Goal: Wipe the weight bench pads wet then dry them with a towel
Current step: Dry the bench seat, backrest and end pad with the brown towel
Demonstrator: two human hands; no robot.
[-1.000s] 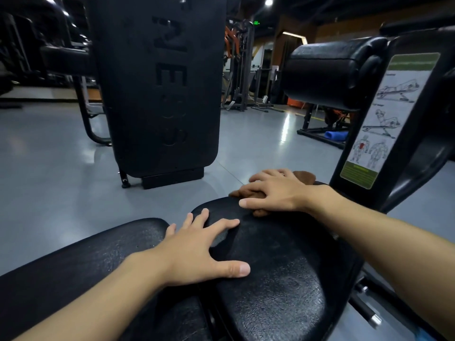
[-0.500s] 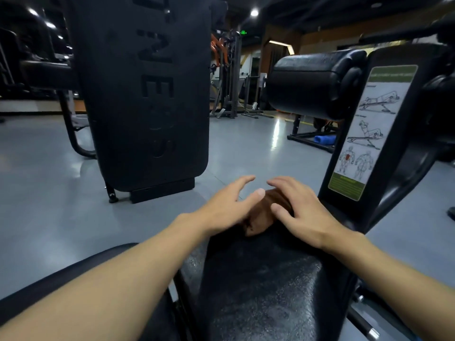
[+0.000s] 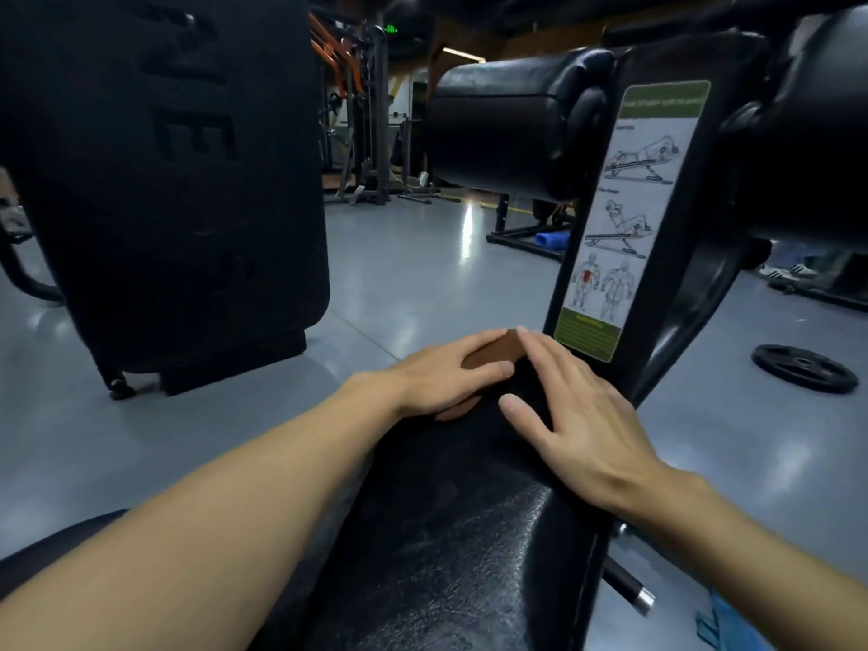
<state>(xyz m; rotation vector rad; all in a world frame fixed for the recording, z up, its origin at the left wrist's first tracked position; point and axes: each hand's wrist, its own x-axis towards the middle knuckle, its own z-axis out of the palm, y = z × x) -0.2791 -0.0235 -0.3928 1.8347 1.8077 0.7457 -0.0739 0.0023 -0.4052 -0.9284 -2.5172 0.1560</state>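
Cloth lies pressed under the flat left hand; right hand rests flat beside it.

A black padded bench pad with a grained, scuffed surface runs from six o'clock up to twelve. At its twelve o'clock end lies a brown cloth, with the left hand flat on top of it. The right hand lies flat on the pad just beside the cloth, at its four o'clock. A glossy grey floor surrounds the bench. On it, from the cloth, a black machine stands at nine o'clock, a weight plate lies flat at three o'clock, and a blue roll lies at one o'clock.
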